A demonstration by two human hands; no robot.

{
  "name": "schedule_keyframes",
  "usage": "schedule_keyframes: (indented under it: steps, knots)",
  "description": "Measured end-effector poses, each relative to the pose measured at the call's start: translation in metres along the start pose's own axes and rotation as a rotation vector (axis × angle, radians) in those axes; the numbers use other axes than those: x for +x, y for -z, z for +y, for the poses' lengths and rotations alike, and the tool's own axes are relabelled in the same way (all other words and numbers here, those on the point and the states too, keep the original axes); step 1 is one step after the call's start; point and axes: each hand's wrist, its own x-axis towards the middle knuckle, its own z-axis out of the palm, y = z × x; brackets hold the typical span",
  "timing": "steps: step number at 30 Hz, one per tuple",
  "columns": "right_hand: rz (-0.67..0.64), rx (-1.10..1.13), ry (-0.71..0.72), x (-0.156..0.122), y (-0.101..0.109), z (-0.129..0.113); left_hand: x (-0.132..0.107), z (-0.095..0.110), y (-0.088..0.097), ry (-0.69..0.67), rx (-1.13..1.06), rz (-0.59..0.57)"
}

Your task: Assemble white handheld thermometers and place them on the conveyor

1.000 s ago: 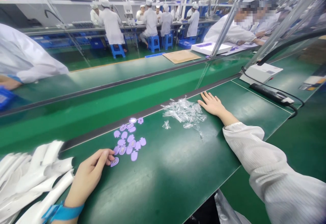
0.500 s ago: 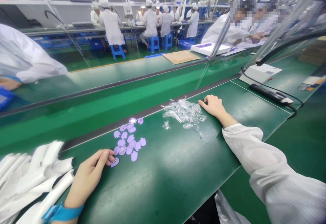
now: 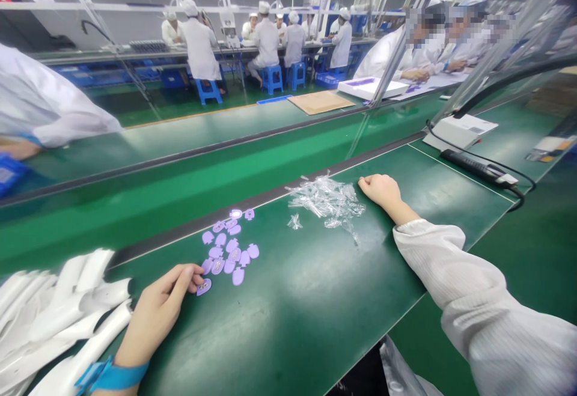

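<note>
White parts: shell-like pieces (image 3: 67, 309) heaped at the left edge, behind the left wrist; bunched apart from the smaller goods, which seems to keep the kinds from mixing
Purple tags: a loose scatter (image 3: 232, 244) along the back of the green table (image 3: 288, 330); mostly flat, a few overlapping; the spread likely leaves most of them within separate reach
Clear plastic: a tangled pile (image 3: 324, 198) between the hands, nearer the right; one small bit (image 3: 294, 222) lies apart in front
Left hand: bent over (image 3: 164, 294), fingers drawn narrow; its low, resting pose probably steadies it at the scatter's near side
Closest tag: one purple tag (image 3: 205, 288) right at the left fingertips, partly under them; whether it is pinched or only touched, I cannot tell
Right hand: curled into a loose fist (image 3: 382, 191), just beside the pile's right edge; the palm is hidden, so any contents stay unknown; the purple tags lie well apart from these fingers
</note>
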Motion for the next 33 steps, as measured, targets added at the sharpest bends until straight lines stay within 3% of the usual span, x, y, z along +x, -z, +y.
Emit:
schedule_keyframes:
  steps: [28, 33]
  knots:
    - [-0.059, 0.171, -0.073, -0.01, 0.008, -0.004, 0.001, -0.005, 0.0, 0.003, -0.016, -0.019]
    - [-0.02, 0.246, -0.069, -0.009, 0.006, 0.0, 0.0, -0.008, 0.001, -0.082, 0.022, 0.061]
